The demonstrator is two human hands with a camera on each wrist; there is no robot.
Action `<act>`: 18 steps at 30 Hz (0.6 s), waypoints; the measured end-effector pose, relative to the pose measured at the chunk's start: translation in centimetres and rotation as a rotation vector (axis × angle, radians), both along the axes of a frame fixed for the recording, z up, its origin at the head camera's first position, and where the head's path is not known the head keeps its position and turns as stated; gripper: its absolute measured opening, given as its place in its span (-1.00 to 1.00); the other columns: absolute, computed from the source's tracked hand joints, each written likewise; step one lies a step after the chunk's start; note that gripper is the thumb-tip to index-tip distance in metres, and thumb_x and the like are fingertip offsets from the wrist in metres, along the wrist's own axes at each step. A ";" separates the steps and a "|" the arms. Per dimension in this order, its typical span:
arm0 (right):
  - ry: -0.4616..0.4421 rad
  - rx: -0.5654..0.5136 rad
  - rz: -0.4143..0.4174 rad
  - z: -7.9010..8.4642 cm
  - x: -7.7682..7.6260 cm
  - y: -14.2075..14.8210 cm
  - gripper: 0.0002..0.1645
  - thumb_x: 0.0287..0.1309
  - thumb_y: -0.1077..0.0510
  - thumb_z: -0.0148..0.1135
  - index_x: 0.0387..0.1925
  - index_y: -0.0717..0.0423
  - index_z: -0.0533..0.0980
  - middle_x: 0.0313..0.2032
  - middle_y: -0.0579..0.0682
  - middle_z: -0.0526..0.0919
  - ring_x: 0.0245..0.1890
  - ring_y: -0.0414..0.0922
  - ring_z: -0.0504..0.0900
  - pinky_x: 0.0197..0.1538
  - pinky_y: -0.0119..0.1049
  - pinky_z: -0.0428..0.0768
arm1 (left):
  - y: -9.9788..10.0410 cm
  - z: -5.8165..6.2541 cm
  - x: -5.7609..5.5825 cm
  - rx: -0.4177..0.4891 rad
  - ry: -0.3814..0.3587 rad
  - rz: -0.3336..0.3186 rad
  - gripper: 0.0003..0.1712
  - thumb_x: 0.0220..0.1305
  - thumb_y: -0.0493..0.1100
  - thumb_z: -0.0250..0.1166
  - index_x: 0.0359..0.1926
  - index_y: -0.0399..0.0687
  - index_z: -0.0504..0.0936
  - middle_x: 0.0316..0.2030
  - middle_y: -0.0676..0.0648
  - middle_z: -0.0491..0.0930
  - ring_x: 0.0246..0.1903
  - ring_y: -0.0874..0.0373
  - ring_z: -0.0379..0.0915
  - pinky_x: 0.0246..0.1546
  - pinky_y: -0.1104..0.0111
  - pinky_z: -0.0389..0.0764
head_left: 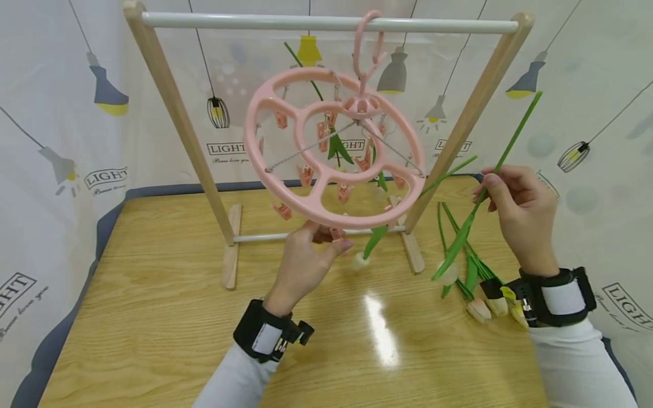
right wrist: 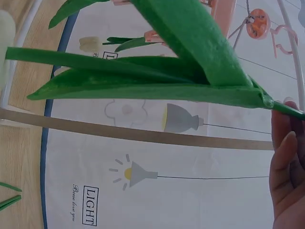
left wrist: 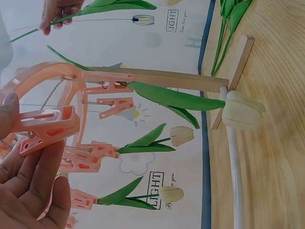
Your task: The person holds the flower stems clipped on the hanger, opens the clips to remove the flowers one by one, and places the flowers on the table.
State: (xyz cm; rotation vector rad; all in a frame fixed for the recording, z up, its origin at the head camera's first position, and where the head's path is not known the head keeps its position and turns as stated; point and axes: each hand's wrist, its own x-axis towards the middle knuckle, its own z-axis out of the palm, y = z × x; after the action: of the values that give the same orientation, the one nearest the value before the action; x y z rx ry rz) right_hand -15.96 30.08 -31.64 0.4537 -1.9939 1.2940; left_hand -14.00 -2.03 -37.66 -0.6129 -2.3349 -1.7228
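Observation:
My left hand [head_left: 306,266] pinches a pink clothespin [left wrist: 52,126] between thumb and fingers at the near edge of the round pink clip hanger [head_left: 331,212]. Out to the right, my right hand [head_left: 528,209] holds an artificial tulip [head_left: 516,133] by its green stem. Its stem end points up and its leaves and pale bloom hang down. Other clothespins carry white tulips head down, among them a near tulip [left wrist: 243,110] and two farther ones, a middle tulip [left wrist: 182,136] and a lower tulip [left wrist: 171,194]. Several clothespins, such as one clothespin [head_left: 282,211], hang without flowers.
The hanger hooks over the white rail [head_left: 255,22] of a wooden-legged rack [head_left: 176,113] on the wood table [head_left: 168,334]. Several loose tulips [head_left: 479,310] lie at the table's right. A lamp-patterned cloth [head_left: 41,215] stands behind and at both sides.

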 end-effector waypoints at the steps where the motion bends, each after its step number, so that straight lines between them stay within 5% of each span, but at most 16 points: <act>1: 0.006 -0.004 -0.004 0.0 -0.1 0.2 -0.82 0.28 0.45 0.12 -0.19 0.61 0.52 -0.48 -0.31 0.70 -0.54 -0.37 0.61 -0.51 -0.54 0.43 | 0.0 0.0 0.0 0.000 0.004 -0.001 -0.63 0.20 -0.12 0.42 -0.02 -0.13 0.57 -0.33 -0.06 0.63 -0.32 0.15 0.58 -0.19 0.32 0.67; 9: 0.027 -0.025 -0.046 0.6 -0.9 1.8 -0.82 0.27 0.44 0.14 -0.21 0.59 0.55 -0.50 -0.31 0.70 -0.56 -0.39 0.61 -0.51 -0.59 0.43 | -0.3 -0.1 0.0 0.005 0.010 0.006 -0.67 0.19 -0.12 0.43 -0.08 -0.13 0.57 -0.34 -0.06 0.64 -0.31 0.15 0.59 -0.20 0.34 0.66; 18: -0.046 -0.043 -0.104 0.5 -1.6 3.4 -0.80 0.28 0.37 0.18 -0.17 0.52 0.58 -0.51 -0.32 0.70 -0.57 -0.39 0.61 -0.52 -0.62 0.46 | -0.6 -0.1 -0.1 0.004 0.024 0.010 -0.68 0.20 -0.14 0.43 -0.09 -0.14 0.57 -0.34 -0.06 0.64 -0.32 0.16 0.60 -0.20 0.34 0.67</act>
State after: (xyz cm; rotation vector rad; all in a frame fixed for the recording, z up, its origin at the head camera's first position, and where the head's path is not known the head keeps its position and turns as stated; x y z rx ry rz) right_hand -17.56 33.51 -31.12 0.2982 -1.9962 1.2901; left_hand -14.05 -2.59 -37.75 -0.6171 -2.3139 -1.7056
